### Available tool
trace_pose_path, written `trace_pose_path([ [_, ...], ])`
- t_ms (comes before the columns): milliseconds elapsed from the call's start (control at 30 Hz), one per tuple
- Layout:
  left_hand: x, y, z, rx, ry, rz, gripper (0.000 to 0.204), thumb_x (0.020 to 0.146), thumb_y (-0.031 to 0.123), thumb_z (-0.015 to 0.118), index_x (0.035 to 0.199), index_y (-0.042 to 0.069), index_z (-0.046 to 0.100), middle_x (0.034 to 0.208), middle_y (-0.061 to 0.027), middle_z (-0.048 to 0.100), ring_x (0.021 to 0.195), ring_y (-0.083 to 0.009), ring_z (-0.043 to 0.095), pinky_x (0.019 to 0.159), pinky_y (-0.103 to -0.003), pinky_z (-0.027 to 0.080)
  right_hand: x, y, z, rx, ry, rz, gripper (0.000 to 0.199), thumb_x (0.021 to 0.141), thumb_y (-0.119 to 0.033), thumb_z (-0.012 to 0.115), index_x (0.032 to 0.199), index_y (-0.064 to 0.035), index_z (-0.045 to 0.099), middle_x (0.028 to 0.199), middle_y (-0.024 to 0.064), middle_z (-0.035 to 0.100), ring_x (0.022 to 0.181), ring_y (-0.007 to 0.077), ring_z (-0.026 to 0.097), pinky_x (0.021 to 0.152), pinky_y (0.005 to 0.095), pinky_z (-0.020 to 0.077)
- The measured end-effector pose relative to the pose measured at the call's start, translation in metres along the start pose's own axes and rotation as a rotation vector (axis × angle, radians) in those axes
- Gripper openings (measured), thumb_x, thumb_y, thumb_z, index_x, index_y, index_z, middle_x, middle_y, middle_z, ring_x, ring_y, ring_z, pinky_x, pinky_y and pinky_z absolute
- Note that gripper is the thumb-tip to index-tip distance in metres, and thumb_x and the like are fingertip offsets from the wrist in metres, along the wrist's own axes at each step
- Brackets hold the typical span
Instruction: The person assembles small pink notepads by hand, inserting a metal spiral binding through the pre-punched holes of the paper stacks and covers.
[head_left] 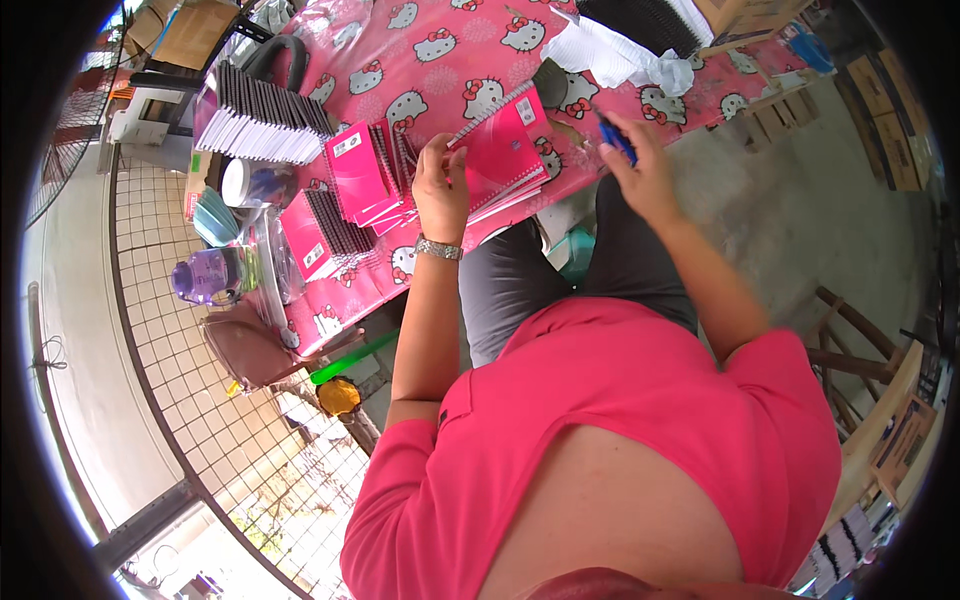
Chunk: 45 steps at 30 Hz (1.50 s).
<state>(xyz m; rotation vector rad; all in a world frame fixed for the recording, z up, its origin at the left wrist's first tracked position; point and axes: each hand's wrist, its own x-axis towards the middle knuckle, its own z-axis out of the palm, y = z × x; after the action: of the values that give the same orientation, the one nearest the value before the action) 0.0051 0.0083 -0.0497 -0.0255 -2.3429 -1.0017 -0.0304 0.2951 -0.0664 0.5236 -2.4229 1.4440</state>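
Note:
A pink spiral notebook (500,150) lies on a small stack at the table's near edge, its coil along the far side. My left hand (440,185), wearing a metal watch, is closed at the notebook's left end, thumb and fingers pinching by the coil's end. Off the notebook's right side, my right hand (642,170) is wrapped round a small blue-handled tool (618,138) with a dark tip; its exact kind is unclear. Just left of my left hand are more pink notebooks (355,170), fanned in overlapping piles, and another pink pile (308,238) nearer the corner.
A tall stack of dark-coiled notebooks (265,118) stands at the left, near a white-lidded jar (240,183) and a purple bottle (203,278). Crumpled white paper (610,55) and black coils (640,22) lie at the back right. A wooden stool (850,345) stands to my right.

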Motion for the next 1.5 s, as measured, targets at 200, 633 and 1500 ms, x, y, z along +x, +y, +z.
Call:
trace_pose_path([
  [200,-0.002,0.017,0.000,0.078,0.052,-0.105,0.027,0.091,0.005,0.067,0.117,0.004,0.060,0.084,-0.0090,0.067,0.070,-0.0166,0.066,0.058,-0.028,0.049,-0.009,-0.051,0.034,0.217,-0.055,-0.115,0.045,0.086,-0.017,0.069,0.127,-0.0032,0.057,0.116,0.0157,0.061,0.109,0.0324,0.057,0.098,0.0406,0.0431],
  [633,-0.021,0.042,-0.017,0.023,-0.024,-0.319,0.021,0.092,-0.003,0.059,0.113,0.000,0.062,0.098,-0.0069,0.068,0.075,-0.0111,0.064,0.066,-0.023,0.051,-0.003,-0.070,0.051,0.367,-0.265,-0.228,0.053,0.083,-0.016,0.071,0.132,-0.0053,0.055,0.120,0.0160,0.057,0.113,0.0321,0.054,0.100,0.0405,0.0435],
  [1500,-0.026,0.014,0.002,-0.150,0.100,-0.173,0.013,0.092,0.000,0.065,0.104,0.001,0.064,0.077,-0.0040,0.064,0.075,-0.0092,0.064,0.064,-0.024,0.052,-0.005,-0.099,0.054,-0.035,-0.247,-0.350,0.059,0.071,-0.016,0.077,0.127,-0.0087,0.060,0.119,0.0078,0.057,0.108,0.0292,0.052,0.096,0.0433,0.0425],
])
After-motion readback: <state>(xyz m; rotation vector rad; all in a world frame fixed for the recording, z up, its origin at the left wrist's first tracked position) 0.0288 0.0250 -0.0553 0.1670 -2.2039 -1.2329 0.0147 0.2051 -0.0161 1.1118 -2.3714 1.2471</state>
